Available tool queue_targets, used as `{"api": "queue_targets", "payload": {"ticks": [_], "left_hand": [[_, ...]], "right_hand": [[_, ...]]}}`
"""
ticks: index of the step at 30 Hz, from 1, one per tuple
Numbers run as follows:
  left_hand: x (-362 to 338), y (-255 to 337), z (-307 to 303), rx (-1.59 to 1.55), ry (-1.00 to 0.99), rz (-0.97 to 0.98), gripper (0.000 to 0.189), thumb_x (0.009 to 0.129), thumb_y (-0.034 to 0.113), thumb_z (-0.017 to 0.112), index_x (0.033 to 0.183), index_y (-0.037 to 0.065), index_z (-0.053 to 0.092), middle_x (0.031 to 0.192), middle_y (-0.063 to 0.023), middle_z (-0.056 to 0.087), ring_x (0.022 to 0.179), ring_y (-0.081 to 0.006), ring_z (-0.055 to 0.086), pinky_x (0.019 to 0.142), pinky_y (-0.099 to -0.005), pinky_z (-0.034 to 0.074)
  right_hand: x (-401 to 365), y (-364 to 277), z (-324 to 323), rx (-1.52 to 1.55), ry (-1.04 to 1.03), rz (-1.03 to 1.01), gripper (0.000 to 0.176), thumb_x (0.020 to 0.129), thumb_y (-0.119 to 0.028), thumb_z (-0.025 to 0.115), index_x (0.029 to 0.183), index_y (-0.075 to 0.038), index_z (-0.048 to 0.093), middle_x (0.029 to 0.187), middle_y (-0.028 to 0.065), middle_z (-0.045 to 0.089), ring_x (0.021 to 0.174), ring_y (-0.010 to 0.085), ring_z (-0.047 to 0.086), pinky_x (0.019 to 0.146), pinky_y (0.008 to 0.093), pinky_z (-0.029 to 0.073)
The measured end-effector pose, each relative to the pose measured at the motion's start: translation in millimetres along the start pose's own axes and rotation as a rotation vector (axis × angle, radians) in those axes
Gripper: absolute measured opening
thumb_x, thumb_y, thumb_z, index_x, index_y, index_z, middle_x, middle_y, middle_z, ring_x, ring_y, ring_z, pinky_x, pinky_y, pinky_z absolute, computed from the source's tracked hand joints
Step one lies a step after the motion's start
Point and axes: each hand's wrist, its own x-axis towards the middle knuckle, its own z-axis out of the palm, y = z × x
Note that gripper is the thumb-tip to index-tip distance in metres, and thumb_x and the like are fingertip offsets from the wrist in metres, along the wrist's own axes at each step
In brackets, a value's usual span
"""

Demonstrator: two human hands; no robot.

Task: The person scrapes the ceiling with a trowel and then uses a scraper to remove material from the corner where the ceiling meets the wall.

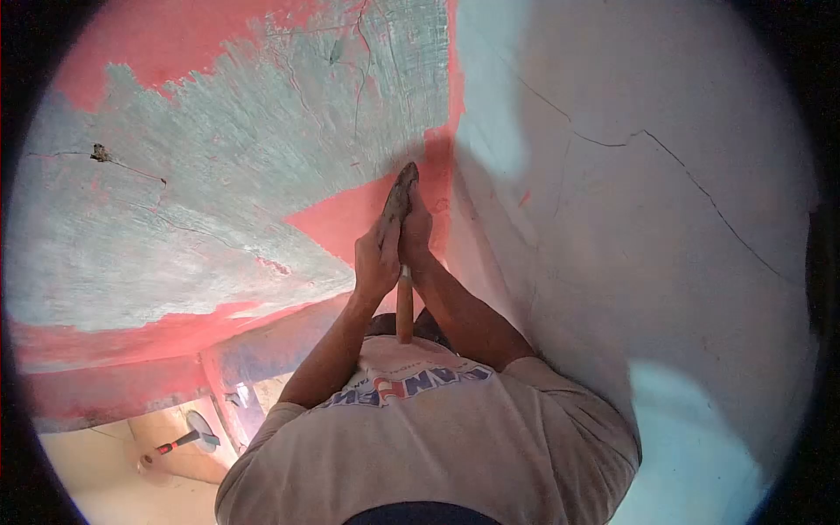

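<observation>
My left hand (376,254) and my right hand (417,229) are raised in front of my chest, palms close together and fingers pointing up the wall. Between them is a tool with a wooden handle (404,311), which hangs down past my wrists towards my shirt. A pale metal neck shows where the handle enters between the palms; the working end beyond it is hidden. A dark grey, rough smear (399,197) covers the fingers of my left hand. Just behind my fingertips lies a pink painted patch (337,219) of the wall corner.
A pink wall with broad grey-green scraped or coated areas (236,166) stands at left, cracked and with a small hole (101,153). The pale right wall (656,236) has a long crack. At lower left lies a hammer (179,442) with a red-and-black handle.
</observation>
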Motion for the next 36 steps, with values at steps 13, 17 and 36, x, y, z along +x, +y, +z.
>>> {"api": "queue_targets", "payload": {"ticks": [13,17,36], "left_hand": [[10.9,9.0,10.4,0.158,-0.021,0.101,0.038,0.106,0.021,0.045,0.133,-0.001,0.060,0.101,-0.0299,0.070,0.095,-0.0473,0.070,0.078,-0.0489,0.055],[22.3,-1.0,22.7,0.191,-0.116,0.064,0.041,0.106,0.021,0.045,0.138,0.000,0.058,0.108,-0.0294,0.070,0.095,-0.0470,0.070,0.079,-0.0492,0.055],[7.6,13.8,2.6,0.091,-0.064,-0.019,0.037,0.105,0.018,0.046,0.131,-0.003,0.061,0.104,-0.0303,0.069,0.095,-0.0483,0.068,0.078,-0.0452,0.055]], "right_hand": [[16.6,0.4,1.5,-0.153,0.103,-0.272,0.051,0.110,-0.048,0.047,0.128,-0.005,0.066,0.095,-0.0004,0.062,0.084,0.0119,0.055,0.075,0.0307,0.048],[-0.3,-51.0,11.5,-0.192,0.114,-0.131,0.048,0.111,-0.043,0.046,0.138,-0.007,0.062,0.111,0.0011,0.065,0.098,0.0112,0.059,0.087,0.0270,0.048],[-4.2,-22.3,10.9,-0.224,0.088,-0.087,0.051,0.110,-0.046,0.049,0.143,-0.008,0.061,0.116,-0.0021,0.065,0.099,0.0114,0.059,0.084,0.0250,0.048]]}}
